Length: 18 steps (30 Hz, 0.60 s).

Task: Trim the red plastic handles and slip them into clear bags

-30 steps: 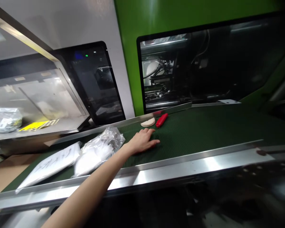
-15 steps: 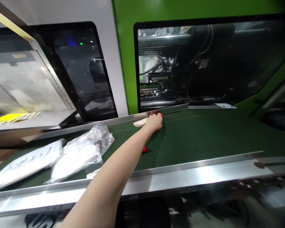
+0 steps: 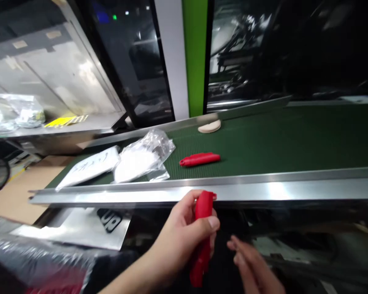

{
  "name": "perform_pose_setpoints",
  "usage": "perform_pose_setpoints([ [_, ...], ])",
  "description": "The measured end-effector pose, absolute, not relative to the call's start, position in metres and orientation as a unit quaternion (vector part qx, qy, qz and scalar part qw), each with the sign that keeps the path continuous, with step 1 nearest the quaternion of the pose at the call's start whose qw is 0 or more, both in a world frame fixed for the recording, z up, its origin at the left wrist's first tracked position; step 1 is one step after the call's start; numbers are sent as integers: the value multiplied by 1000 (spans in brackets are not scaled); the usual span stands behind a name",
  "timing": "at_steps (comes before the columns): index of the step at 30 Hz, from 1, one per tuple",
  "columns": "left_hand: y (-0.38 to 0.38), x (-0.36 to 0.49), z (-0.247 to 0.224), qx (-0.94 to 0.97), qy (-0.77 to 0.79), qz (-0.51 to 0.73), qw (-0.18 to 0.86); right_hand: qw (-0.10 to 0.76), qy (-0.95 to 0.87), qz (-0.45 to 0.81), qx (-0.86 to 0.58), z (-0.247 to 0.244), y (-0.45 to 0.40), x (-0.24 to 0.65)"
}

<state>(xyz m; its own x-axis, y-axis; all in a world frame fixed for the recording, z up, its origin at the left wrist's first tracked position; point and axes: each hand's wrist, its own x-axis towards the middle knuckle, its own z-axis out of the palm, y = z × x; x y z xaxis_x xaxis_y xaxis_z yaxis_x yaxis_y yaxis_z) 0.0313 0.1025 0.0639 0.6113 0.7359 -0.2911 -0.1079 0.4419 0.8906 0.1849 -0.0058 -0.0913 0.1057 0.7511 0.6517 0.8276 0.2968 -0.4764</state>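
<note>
Conveyor belt (image 3: 294, 143): dark green, ribbed, running across the scene between a metal far rail (image 3: 184, 122) and a bright metal near rail (image 3: 263, 190).
Machine behind: grey post (image 3: 174, 57) beside a green post (image 3: 194, 57); dark window (image 3: 319, 53) to the right.
Red piece, held (image 3: 205, 209): one, elongated, roughly upright, lower end tilted toward the viewer; in the left hand, on the near side of the near rail.
Left hand (image 3: 184, 237): clamped on that piece, thumb across its front, fingers behind.
Right hand (image 3: 256, 267): apart from the left, to its right and lower; blurred, fingers close to one another; cannot tell whether it grips anything.
Red piece, loose (image 3: 200, 159): one, lying lengthwise on the belt, near the near rail.
Cream piece (image 3: 209, 127): one, half-round, on the belt beside the far rail.
Clear bag (image 3: 156, 143): crumpled, with white contents, left of the loose red piece.
White packet (image 3: 90, 166): flat, dark marks on top, beside the clear bag.
Steel bench (image 3: 99, 122): far left, carrying a yellow sheet (image 3: 59, 121).
</note>
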Motion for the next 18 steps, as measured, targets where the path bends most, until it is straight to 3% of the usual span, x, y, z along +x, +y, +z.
perform_pose_setpoints([
  [3,65,5,36,348,389,290,802,449,-644,55,-617,-48,-9,180],
  [7,33,-20,21,241,388,327,827,434,-708,117,-545,-5,-2,158],
  [18,4,-52,14,160,388,374,827,371,-778,129,-491,14,-10,119],
])
